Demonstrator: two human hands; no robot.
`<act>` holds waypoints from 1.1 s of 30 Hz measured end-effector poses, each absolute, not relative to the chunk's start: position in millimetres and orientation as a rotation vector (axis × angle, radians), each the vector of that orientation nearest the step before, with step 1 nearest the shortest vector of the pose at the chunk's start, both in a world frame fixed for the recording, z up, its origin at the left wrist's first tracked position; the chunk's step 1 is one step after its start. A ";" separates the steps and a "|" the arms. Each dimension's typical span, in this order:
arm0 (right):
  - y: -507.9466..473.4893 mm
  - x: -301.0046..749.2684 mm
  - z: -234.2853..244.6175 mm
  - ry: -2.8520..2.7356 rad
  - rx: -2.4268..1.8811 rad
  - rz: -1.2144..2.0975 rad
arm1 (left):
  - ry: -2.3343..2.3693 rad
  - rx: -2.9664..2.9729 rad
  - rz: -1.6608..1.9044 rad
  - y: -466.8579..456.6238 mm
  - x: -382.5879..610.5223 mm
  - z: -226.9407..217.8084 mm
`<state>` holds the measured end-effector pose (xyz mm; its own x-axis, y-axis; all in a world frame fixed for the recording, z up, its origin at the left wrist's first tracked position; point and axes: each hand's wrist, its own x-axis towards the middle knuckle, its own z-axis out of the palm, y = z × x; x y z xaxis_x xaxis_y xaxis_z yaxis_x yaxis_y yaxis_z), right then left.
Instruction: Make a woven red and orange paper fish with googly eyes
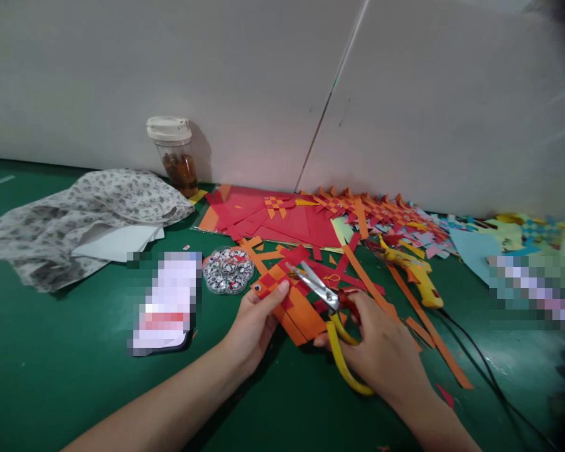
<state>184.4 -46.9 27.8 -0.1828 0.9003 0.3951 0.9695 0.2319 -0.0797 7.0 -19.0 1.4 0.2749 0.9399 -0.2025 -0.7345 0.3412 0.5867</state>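
Observation:
My left hand (258, 320) pinches a woven red and orange paper fish (299, 314), its thumb lying on top. One googly eye shows at the fish's left end, and wide orange strips hang toward the lower right. In my right hand (381, 339) are scissors (330, 300) with yellow and red handles. Their blades point up and left over the fish's upper edge and look slightly apart. Whether the blades touch the paper I cannot tell. Just left of the fish lies a clear flower-shaped box of googly eyes (228, 270).
A yellow glue gun (414, 270) with a black cord lies on the right. Paper strips (433, 333) and a row of woven fish (371, 210) spread behind. A phone (167, 301), a patterned cloth (98, 201) and a lidded cup (176, 157) are on the left, by the wall (240, 81).

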 end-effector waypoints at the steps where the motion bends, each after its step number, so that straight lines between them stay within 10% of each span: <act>1: -46.4 187.4 27.2 -2.120 -1.761 -0.234 | 0.571 0.425 1.171 -19.0 7.1 2.3; 25: -43.8 197.4 19.1 -1.916 -1.896 -0.154 | 0.736 0.345 1.168 -20.2 10.4 7.7; 33: -46.6 185.6 15.2 -1.680 -1.665 0.757 | 0.713 0.423 1.136 -22.6 11.9 12.2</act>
